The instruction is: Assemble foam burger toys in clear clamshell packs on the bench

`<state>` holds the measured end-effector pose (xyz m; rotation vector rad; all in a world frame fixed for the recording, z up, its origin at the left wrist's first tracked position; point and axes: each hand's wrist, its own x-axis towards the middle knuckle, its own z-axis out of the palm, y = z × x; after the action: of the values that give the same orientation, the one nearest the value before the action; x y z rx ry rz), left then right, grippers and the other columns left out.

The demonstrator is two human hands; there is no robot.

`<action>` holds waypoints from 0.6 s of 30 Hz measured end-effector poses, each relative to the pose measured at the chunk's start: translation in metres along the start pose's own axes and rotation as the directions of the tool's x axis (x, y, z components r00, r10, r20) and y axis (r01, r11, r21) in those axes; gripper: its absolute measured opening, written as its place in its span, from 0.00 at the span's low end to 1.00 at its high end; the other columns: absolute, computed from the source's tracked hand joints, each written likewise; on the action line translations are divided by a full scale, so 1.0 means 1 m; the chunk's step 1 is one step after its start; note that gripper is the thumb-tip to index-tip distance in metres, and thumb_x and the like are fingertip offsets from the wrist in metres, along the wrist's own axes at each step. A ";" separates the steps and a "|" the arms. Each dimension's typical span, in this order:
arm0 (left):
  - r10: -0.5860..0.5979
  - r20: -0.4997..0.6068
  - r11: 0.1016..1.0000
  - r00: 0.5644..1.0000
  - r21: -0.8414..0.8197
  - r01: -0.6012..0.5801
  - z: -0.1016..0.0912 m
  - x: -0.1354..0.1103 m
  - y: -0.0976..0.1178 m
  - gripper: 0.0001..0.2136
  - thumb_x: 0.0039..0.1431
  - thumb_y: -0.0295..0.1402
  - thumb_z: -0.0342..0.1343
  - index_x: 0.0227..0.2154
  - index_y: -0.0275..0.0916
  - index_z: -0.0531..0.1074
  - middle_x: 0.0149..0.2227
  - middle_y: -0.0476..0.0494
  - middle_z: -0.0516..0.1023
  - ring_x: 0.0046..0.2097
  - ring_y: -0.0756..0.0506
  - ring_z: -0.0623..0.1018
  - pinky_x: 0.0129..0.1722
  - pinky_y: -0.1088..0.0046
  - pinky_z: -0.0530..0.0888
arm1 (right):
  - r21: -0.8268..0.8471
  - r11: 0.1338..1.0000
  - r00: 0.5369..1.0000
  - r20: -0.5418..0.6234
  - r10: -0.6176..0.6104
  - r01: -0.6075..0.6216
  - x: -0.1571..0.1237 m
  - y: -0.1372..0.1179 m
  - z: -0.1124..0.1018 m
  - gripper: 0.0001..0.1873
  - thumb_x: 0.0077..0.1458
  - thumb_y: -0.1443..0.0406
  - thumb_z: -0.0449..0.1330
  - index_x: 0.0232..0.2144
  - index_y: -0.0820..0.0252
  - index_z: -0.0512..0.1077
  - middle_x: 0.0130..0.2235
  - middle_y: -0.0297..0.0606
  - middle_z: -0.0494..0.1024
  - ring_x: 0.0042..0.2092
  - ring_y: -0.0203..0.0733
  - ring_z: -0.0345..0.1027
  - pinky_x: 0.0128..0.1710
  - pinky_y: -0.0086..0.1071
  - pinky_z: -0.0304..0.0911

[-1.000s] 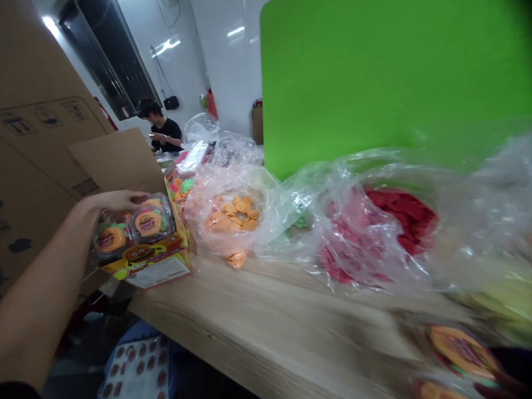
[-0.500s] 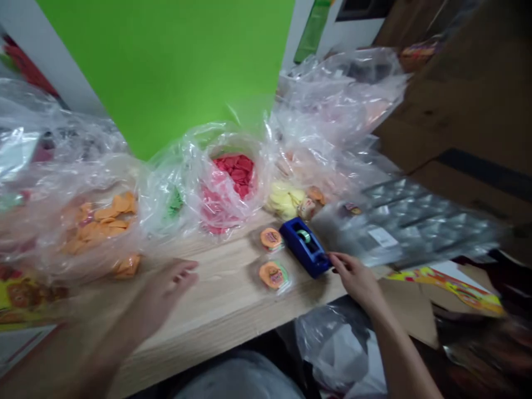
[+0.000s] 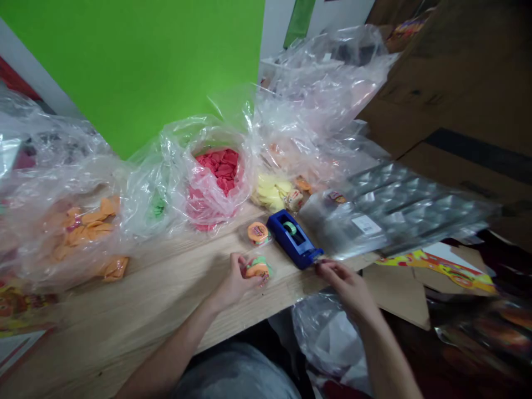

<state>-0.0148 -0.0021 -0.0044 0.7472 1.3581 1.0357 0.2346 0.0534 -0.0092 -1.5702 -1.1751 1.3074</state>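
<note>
My left hand grips a small round wrapped candy with an orange burger-like top just above the pale wooden table. Close by on the table lies a second wrapped candy. A blue tape dispenser with a green-cored roll sits to its right. My right hand is at the dispenser's cutting end, its fingers drawn together. Whether those fingers pinch a strip of clear tape is too hard to see.
Along the back of the table stand open clear plastic bags of orange, green, red and yellow pieces. A stack of clear blister trays lies to the right. Behind rises a green board. Cardboard and a plastic bag sit beyond the table edge.
The view has swung from the candy box to the table. My left hand has left the box and closed on a wrapped candy. My right hand has shifted along the dispenser's end.
</note>
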 end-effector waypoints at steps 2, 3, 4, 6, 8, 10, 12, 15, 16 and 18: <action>-0.023 0.005 0.997 1.000 -0.076 0.024 -0.007 -0.009 0.017 0.24 0.41 0.40 0.66 0.32 0.41 0.55 0.33 0.48 0.71 0.33 0.48 0.74 0.35 0.69 0.71 | -0.020 1.000 0.997 -0.073 0.005 -0.006 0.003 0.010 0.009 0.21 0.33 0.47 0.64 0.21 0.58 0.69 0.26 0.40 0.77 0.32 0.47 0.71 0.38 0.40 0.66; -0.031 0.012 0.990 0.999 -0.134 0.033 -0.011 -0.015 0.028 0.23 0.43 0.43 0.64 0.34 0.41 0.56 0.34 0.47 0.72 0.34 0.47 0.75 0.35 0.68 0.72 | -0.033 0.999 0.995 -0.104 0.006 -0.010 0.005 0.014 0.014 0.19 0.35 0.48 0.63 0.20 0.57 0.69 0.24 0.39 0.76 0.31 0.47 0.70 0.37 0.40 0.65; -0.036 0.026 0.979 0.999 -0.201 0.040 -0.016 -0.022 0.042 0.23 0.44 0.44 0.63 0.35 0.40 0.58 0.35 0.46 0.73 0.34 0.46 0.76 0.34 0.68 0.73 | -0.047 0.999 0.991 -0.131 0.011 -0.017 0.007 0.016 0.017 0.17 0.36 0.51 0.62 0.20 0.57 0.69 0.24 0.39 0.76 0.30 0.47 0.70 0.37 0.40 0.64; -0.032 0.059 0.937 0.998 -0.346 0.050 -0.025 -0.038 0.070 0.22 0.44 0.44 0.64 0.36 0.40 0.62 0.36 0.46 0.75 0.36 0.46 0.77 0.33 0.70 0.74 | -0.078 0.996 0.983 -0.182 0.021 -0.036 0.010 0.019 0.020 0.12 0.35 0.55 0.61 0.18 0.57 0.68 0.23 0.40 0.75 0.29 0.48 0.68 0.35 0.40 0.63; -0.002 0.090 0.900 0.996 -0.434 0.041 -0.032 -0.056 0.095 0.21 0.43 0.44 0.65 0.37 0.40 0.66 0.36 0.46 0.76 0.38 0.45 0.78 0.33 0.72 0.75 | -0.091 0.995 0.977 -0.209 0.031 -0.051 0.010 0.018 0.022 0.09 0.35 0.58 0.60 0.16 0.57 0.68 0.22 0.40 0.74 0.29 0.48 0.67 0.34 0.40 0.62; 0.046 0.105 0.890 0.993 -0.456 0.007 -0.037 -0.073 0.113 0.20 0.44 0.45 0.64 0.38 0.41 0.68 0.36 0.47 0.77 0.39 0.43 0.78 0.33 0.71 0.76 | -0.081 0.996 0.982 -0.185 0.030 -0.046 0.003 0.012 0.025 0.09 0.35 0.59 0.60 0.16 0.58 0.68 0.22 0.39 0.73 0.28 0.47 0.66 0.33 0.39 0.61; 0.090 0.097 0.887 0.991 -0.459 -0.035 -0.039 -0.086 0.124 0.20 0.45 0.45 0.64 0.39 0.42 0.69 0.37 0.47 0.77 0.40 0.41 0.78 0.33 0.69 0.76 | -0.050 0.999 0.994 -0.109 0.015 -0.021 -0.015 -0.003 0.031 0.11 0.38 0.56 0.61 0.19 0.59 0.69 0.22 0.38 0.73 0.27 0.44 0.65 0.32 0.38 0.62; 0.130 0.039 0.891 0.991 -0.444 -0.100 -0.041 -0.098 0.129 0.21 0.43 0.44 0.65 0.38 0.43 0.67 0.36 0.46 0.77 0.41 0.40 0.78 0.35 0.67 0.77 | 0.073 0.994 0.995 0.053 -0.090 0.086 -0.060 -0.044 0.045 0.14 0.47 0.53 0.59 0.23 0.57 0.69 0.23 0.34 0.70 0.27 0.39 0.63 0.29 0.32 0.61; 0.146 0.019 0.893 0.989 -0.434 -0.124 -0.042 -0.100 0.130 0.22 0.42 0.44 0.66 0.38 0.43 0.66 0.35 0.46 0.78 0.41 0.39 0.78 0.35 0.66 0.77 | 0.188 0.967 0.970 0.137 -0.201 0.174 -0.077 -0.061 0.051 0.13 0.51 0.55 0.59 0.22 0.57 0.67 0.23 0.33 0.68 0.27 0.38 0.62 0.29 0.31 0.60; 0.170 0.004 0.897 0.985 -0.414 -0.153 -0.044 -0.104 0.129 0.22 0.43 0.43 0.66 0.39 0.43 0.65 0.33 0.47 0.77 0.41 0.39 0.78 0.35 0.65 0.76 | 0.357 0.891 0.877 0.281 -0.390 0.281 -0.107 -0.095 0.064 0.12 0.56 0.57 0.56 0.24 0.55 0.68 0.23 0.32 0.67 0.28 0.36 0.60 0.28 0.28 0.59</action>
<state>-0.0697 -0.0517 0.1498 0.5633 1.0033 1.3792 0.1495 -0.0227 0.0986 -0.8804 -1.3146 1.4755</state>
